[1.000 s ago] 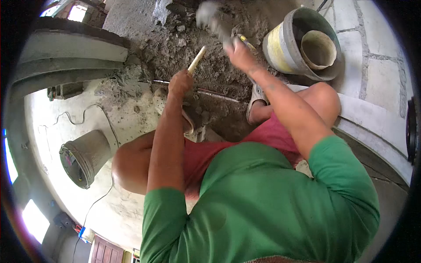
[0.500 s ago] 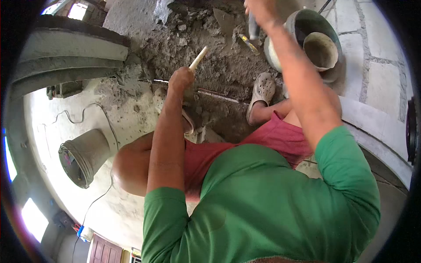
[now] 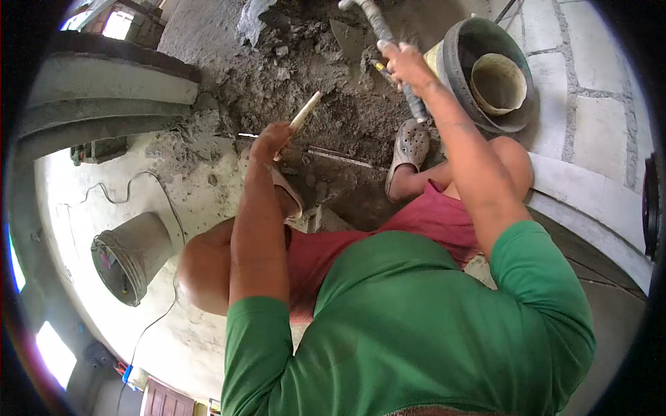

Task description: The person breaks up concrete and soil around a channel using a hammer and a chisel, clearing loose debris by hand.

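Note:
My left hand (image 3: 273, 141) is wrapped round a pale, slim rod (image 3: 306, 111) that slants up to the right over the dirt. The rod's lower end is hidden by my fingers. In my right hand (image 3: 409, 67) is a hammer (image 3: 379, 26) with a grey, wrapped handle, its head at the top edge of the view and its handle end above my shoe (image 3: 412, 144). Beside my right hand lies a slim yellow-and-dark tool (image 3: 379, 66), partly covered. Loose grey rubble and dirt (image 3: 312, 55) spread beneath both hands, with a trowel-like blade (image 3: 347, 39) lying on it.
A large bucket (image 3: 454, 66) with a smaller pale container (image 3: 517, 76) inside stands at right, by a block wall (image 3: 600, 125). Another bucket (image 3: 149, 239) lies tilted at left near a cable (image 3: 163, 184). Curved concrete steps (image 3: 118, 87) rise at upper left.
My right hand has come down and left with the hammer, whose head and handle now show. My left hand has dropped slightly with the rod.

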Motion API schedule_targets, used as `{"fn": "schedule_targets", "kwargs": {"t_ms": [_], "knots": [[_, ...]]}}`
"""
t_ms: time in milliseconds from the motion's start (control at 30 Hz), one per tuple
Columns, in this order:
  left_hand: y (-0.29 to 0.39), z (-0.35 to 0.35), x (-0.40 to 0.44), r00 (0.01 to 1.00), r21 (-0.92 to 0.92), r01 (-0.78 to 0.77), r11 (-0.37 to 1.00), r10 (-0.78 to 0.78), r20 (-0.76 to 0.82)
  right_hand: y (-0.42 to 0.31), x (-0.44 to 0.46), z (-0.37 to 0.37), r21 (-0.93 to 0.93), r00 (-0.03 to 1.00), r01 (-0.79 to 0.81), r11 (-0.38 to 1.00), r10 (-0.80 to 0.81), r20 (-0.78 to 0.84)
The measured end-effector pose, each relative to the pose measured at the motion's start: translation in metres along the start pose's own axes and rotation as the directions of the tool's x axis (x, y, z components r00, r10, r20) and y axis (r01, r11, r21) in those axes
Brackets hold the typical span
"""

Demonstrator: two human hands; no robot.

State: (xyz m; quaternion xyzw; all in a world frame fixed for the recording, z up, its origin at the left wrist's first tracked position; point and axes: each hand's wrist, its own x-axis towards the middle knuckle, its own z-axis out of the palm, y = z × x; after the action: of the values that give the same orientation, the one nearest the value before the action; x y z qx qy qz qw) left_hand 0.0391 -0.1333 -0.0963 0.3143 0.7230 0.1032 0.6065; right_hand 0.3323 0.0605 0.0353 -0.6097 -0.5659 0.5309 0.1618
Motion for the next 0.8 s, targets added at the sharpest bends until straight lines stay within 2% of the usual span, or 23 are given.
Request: {"fn": "schedule_targets", "kwargs": {"t_ms": [33,67,100,133,200,233,300,333,367,433,467,500,567,600,700,733,800], "knots": [[0.001,-0.001,0.000,1.000,0.002,0.001,1.000,-0.001,-0.004,-0.006,-0.001,-0.008,0.106,0.998,0.024,0.994,-0.029,0.049],[0.005,-0.002,-0.001,0.989,0.238,-0.081,0.968,0.108,-0.102,-0.011,-0.004,-0.010,0.118,0.998,0.039,0.992,-0.043,0.035],[0.007,0.001,-0.001,0.958,0.463,-0.130,0.877,0.231,-0.169,-0.013,-0.010,-0.011,0.127,0.998,0.050,0.991,-0.053,0.024],[0.007,0.004,-0.003,0.960,0.460,-0.125,0.879,0.224,-0.167,-0.010,-0.020,-0.009,0.125,0.998,0.043,0.991,-0.047,0.029],[0.018,0.007,-0.012,0.857,0.523,0.026,0.852,0.250,-0.450,-0.011,-0.036,-0.001,0.129,0.997,0.070,0.989,-0.071,0.003],[0.020,0.013,-0.015,0.856,0.521,0.034,0.853,0.245,-0.455,-0.006,-0.034,0.004,0.132,0.997,0.070,0.989,-0.072,0.011],[0.013,0.030,-0.012,0.796,0.492,0.064,0.868,0.253,-0.550,0.006,-0.036,0.017,0.028,0.970,0.244,0.969,-0.244,-0.003],[0.009,0.039,-0.005,0.837,0.461,0.017,0.887,0.239,-0.492,0.006,-0.038,0.022,-0.006,0.950,0.312,0.950,-0.312,-0.021],[0.012,0.053,-0.010,0.838,0.461,0.016,0.887,0.240,-0.491,0.011,-0.035,0.028,-0.007,0.950,0.311,0.950,-0.311,-0.021],[0.020,0.089,-0.028,0.848,0.370,-0.017,0.929,0.210,-0.486,0.027,-0.025,0.038,-0.225,0.797,0.564,0.795,-0.595,-0.106],[0.010,0.105,-0.020,0.855,0.368,-0.025,0.930,0.210,-0.473,0.020,-0.030,0.041,-0.243,0.764,0.595,0.766,-0.633,-0.124],[-0.008,0.127,-0.006,0.849,0.391,0.011,0.920,0.198,-0.489,0.015,-0.036,0.038,-0.255,0.771,0.583,0.771,-0.624,-0.124],[-0.017,0.149,0.000,0.852,0.423,0.031,0.905,0.197,-0.485,0.003,-0.048,0.029,-0.412,0.817,0.525,0.745,-0.576,0.001],[-0.014,0.152,-0.005,0.837,0.433,0.039,0.901,0.208,-0.506,-0.005,-0.057,0.027,-0.281,0.864,0.496,0.822,-0.500,0.061],[-0.011,0.161,-0.015,0.827,0.431,0.047,0.901,0.207,-0.522,0.039,-0.063,0.046,-0.379,0.875,0.452,0.807,-0.483,0.016],[-0.010,0.162,-0.015,0.824,0.422,0.052,0.905,0.200,-0.530,0.056,-0.068,0.054,-0.373,0.921,0.379,0.847,-0.384,0.063],[-0.010,0.164,-0.014,0.814,0.421,0.031,0.906,0.222,-0.537,0.110,-0.067,0.071,-0.482,0.973,0.231,0.845,-0.196,0.123]]}}
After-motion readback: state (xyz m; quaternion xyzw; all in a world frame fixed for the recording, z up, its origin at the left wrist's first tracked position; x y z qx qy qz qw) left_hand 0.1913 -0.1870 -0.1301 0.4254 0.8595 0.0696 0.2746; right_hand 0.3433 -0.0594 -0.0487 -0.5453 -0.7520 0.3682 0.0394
